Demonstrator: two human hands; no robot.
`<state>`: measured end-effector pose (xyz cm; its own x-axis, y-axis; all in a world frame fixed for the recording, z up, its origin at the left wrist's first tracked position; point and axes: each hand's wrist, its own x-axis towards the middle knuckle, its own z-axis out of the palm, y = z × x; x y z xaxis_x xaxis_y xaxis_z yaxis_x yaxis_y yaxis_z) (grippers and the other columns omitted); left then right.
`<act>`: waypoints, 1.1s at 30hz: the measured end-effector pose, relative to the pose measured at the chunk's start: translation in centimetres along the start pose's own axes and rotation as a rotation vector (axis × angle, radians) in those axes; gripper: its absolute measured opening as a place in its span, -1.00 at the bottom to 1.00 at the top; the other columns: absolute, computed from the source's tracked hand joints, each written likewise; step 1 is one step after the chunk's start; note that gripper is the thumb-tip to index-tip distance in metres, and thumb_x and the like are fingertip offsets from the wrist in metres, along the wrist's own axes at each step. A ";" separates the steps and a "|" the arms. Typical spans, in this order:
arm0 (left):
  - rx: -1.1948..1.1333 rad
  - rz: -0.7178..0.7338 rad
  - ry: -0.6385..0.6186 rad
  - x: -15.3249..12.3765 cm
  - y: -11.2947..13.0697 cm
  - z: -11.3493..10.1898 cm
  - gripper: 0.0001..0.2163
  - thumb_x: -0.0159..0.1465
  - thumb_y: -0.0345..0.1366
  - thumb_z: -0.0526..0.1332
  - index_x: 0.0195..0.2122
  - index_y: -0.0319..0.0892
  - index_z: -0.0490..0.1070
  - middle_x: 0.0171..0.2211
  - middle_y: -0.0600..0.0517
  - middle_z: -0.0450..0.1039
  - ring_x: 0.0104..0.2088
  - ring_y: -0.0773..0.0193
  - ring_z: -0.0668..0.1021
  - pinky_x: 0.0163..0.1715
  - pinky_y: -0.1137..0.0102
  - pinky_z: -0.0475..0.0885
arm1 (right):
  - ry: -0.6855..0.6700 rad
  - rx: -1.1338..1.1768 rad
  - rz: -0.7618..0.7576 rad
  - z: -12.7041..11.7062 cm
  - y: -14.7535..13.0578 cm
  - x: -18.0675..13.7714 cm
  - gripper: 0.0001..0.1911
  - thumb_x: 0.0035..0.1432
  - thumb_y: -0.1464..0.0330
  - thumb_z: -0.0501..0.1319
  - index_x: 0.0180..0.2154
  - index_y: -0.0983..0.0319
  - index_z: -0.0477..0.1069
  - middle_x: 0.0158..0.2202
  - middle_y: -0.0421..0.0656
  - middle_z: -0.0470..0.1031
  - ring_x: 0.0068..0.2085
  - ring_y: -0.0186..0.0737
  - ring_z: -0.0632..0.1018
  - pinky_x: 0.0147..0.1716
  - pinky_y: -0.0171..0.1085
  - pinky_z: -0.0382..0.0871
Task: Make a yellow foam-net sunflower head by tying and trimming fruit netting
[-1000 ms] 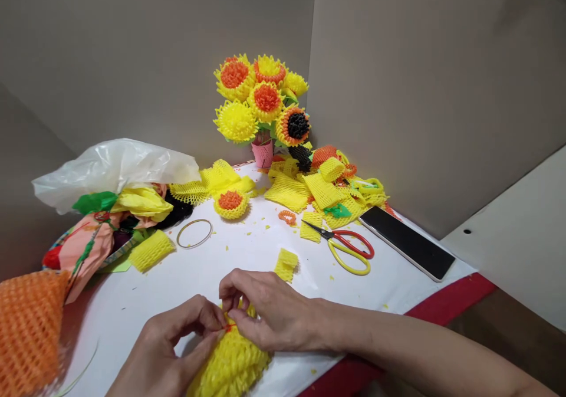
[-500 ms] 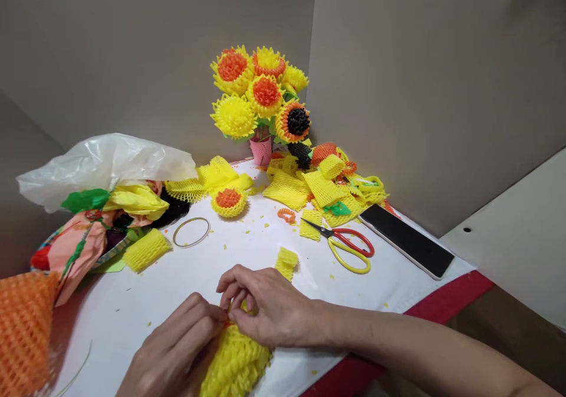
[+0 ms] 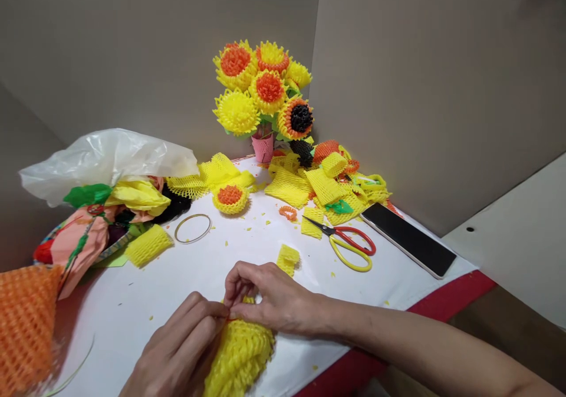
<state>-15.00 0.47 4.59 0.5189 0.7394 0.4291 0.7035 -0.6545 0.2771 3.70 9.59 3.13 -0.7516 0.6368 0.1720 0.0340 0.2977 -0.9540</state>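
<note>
At the front of the table, a bunched piece of yellow foam netting (image 3: 241, 356) lies under my hands, its lower end cut off by the frame. My left hand (image 3: 181, 341) is closed on its left side, with the fingertips pinched at the gathered neck. My right hand (image 3: 269, 299) pinches at the same neck from above, thumb against forefinger. A thin red thread (image 3: 232, 319) shows across the netting right at the fingertips. How the thread runs behind the fingers is hidden.
Red-and-yellow-handled scissors (image 3: 347, 243) and a phone (image 3: 407, 239) lie to the right. Foam flowers (image 3: 267, 87) stand in a pink pot (image 3: 263, 148) at the back. A wire ring (image 3: 193, 229), a loose foam flower (image 3: 230, 199), a plastic bag (image 3: 110, 155) and orange netting (image 3: 26, 326) are leftward.
My right hand's fingers have drawn together into a tighter pinch at the netting's neck. The left hand stays on the netting. The whole view has shifted slightly.
</note>
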 end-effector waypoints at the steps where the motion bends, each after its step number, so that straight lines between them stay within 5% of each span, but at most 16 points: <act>1: 0.000 -0.006 -0.004 0.0 0.0 0.1 -0.73 0.31 -0.66 0.03 -0.13 -0.16 0.32 -0.26 -0.03 0.47 -0.27 0.28 0.50 -0.27 0.45 0.44 | 0.009 -0.006 0.001 0.0 0.0 0.0 -0.79 0.06 0.54 0.32 -0.31 0.20 0.36 -0.37 -0.29 0.53 -0.31 -0.35 0.55 -0.22 -0.37 0.42; 12: 0.016 0.000 0.021 -0.5 0.0 0.7 -0.73 0.30 -0.69 0.06 -0.14 -0.19 0.33 -0.22 -0.06 0.45 -0.22 0.27 0.47 -0.22 0.44 0.43 | 0.087 -0.088 -0.019 0.4 -0.4 0.0 -0.74 -0.09 0.58 0.24 -0.39 0.17 0.24 -0.44 -0.32 0.46 -0.38 -0.33 0.49 -0.31 -0.37 0.36; 33: 0.051 0.017 0.063 -0.6 0.2 0.7 -0.75 0.28 -0.71 0.11 -0.17 -0.25 0.34 -0.23 -0.08 0.42 -0.25 0.29 0.46 -0.26 0.42 0.40 | 0.126 -0.146 -0.113 0.5 0.0 -0.1 -0.83 -0.08 0.51 0.15 -0.45 0.17 0.19 -0.49 -0.32 0.34 -0.46 -0.39 0.37 -0.40 -0.42 0.28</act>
<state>-14.82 -0.02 3.80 0.5002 0.7156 0.4875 0.7195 -0.6568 0.2258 3.46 9.12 3.02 -0.6681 0.6745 0.3142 0.0556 0.4664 -0.8828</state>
